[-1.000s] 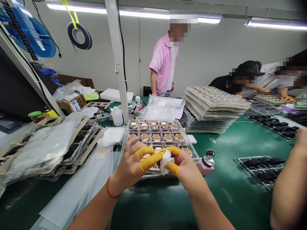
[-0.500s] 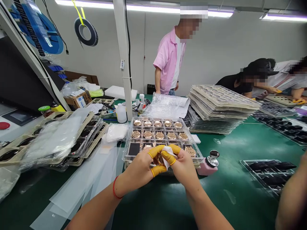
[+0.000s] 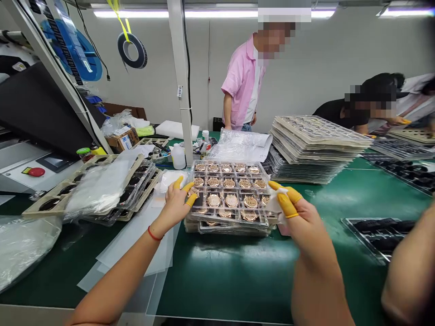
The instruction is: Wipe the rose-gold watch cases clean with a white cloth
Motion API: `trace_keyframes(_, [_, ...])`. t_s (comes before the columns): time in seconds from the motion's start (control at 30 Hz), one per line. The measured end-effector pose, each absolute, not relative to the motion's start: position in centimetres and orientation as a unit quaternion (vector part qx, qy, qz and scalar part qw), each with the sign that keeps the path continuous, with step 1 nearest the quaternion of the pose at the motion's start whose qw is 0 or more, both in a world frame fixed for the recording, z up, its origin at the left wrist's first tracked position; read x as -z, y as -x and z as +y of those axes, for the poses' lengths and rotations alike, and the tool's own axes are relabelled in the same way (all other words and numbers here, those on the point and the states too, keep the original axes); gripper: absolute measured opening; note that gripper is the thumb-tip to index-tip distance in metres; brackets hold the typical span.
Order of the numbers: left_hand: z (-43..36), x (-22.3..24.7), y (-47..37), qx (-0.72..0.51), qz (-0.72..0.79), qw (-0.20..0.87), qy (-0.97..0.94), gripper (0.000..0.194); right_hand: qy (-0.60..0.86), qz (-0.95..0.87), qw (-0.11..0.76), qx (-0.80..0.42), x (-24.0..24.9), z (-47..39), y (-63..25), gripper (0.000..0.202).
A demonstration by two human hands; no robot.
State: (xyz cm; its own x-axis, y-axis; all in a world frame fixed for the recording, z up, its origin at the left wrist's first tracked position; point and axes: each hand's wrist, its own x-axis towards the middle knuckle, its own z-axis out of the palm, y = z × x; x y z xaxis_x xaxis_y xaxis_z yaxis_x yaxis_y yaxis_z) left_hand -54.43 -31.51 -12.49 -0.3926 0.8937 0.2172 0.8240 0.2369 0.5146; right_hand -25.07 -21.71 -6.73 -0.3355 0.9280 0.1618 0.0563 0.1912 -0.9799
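Observation:
In the head view my left hand (image 3: 177, 199), with yellow finger cots, is at the near left corner of a clear compartment tray (image 3: 222, 218). Its thumb and fingertip pinch a round gold watch case (image 3: 193, 193) over a corner compartment. Similar gold watch cases sit face down in the other compartments, on dark lining. Beyond the tray's right edge, my right hand (image 3: 299, 209), also in yellow finger cots, is closed on a crumpled white wipe (image 3: 273, 203). Part of a pink bottle (image 3: 284, 230) shows behind that hand.
Tall stacked trays (image 3: 306, 149) stand behind on the right. Trays with dark parts and plastic sheets (image 3: 105, 185) lie left, near translucent film strips (image 3: 136, 253). A white post (image 3: 181, 81) rises behind. Another person's arm (image 3: 409, 262) is at the right edge; co-workers stand beyond.
My hands have parted from together over the tray's front. The left carried the watch case to the left corner compartment; the right moved right with the wipe. The camera view has shifted slightly.

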Motion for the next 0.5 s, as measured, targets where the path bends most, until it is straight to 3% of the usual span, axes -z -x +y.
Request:
trace_keyframes(0.07, [-31.8,12.6,53.8,-0.216,0.799,-0.002,-0.560,0.047,0.431,-0.618,0.467,-0.463,6.7,-21.0,22.1,0.058])
trace_keyframes(0.17, [-32.3,12.3,53.2,-0.141,0.790,-0.053,-0.595,0.050,0.514,-0.586,0.504,-0.373,7.7,-18.6,17.0,0.046])
trace_keyframes(0.33, [-31.7,12.0,53.4,-0.058,0.761,-0.047,-0.644,0.053,0.590,-0.607,0.438,-0.302,10.5,-14.6,11.3,0.052])
trace_keyframes(0.5, [-32.0,12.3,53.9,-0.089,0.723,0.035,-0.684,0.058,0.580,-0.658,0.366,-0.311,13.7,-13.1,12.4,0.045])
